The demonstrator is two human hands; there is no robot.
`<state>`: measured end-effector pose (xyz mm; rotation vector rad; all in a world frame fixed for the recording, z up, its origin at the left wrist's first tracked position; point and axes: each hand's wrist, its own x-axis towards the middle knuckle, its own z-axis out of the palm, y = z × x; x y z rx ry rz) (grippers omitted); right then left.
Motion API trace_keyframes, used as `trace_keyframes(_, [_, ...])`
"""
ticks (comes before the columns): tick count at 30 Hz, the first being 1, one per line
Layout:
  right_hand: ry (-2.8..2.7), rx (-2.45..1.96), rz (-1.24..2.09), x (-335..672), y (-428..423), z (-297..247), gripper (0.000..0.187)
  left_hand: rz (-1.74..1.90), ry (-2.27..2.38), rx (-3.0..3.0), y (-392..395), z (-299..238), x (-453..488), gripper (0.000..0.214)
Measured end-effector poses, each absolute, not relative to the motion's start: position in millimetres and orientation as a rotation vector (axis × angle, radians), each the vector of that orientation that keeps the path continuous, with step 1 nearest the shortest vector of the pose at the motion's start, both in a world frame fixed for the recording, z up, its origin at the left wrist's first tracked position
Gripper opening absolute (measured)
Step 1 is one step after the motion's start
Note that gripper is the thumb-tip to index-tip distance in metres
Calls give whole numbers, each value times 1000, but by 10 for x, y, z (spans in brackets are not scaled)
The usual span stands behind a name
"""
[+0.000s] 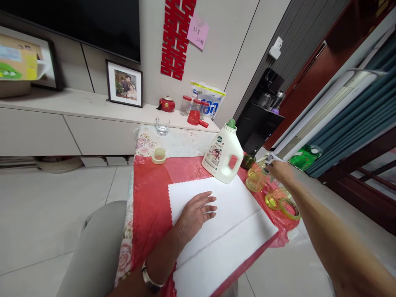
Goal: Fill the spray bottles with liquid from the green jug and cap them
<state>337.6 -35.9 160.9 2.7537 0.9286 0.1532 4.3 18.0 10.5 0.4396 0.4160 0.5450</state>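
The left hand [195, 213], fingers apart, was near a jug [220, 156]; right hand [278, 170], fingers too blurred to tell; far-left mug [162, 127] held clear liquid.

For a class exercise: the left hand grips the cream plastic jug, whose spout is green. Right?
Not the grip: the head view shows the left hand empty over the white rectangular sheet, clear of the cream plastic jug. Its green spout is right.
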Motion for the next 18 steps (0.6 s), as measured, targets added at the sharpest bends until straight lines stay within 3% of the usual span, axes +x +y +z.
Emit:
trace_keyframes(5, [909,2805,173,3332,-320,1509,38,542,418,451,176,121,40,27])
trace_keyframes(13, [1186,2876,509,2913,-479,2071,33,554,398,423,184,100,45,28])
trace_keyframes(18, [1794,2884,391,2186,-870,1584,38,572,374,435,180,96,38,25])
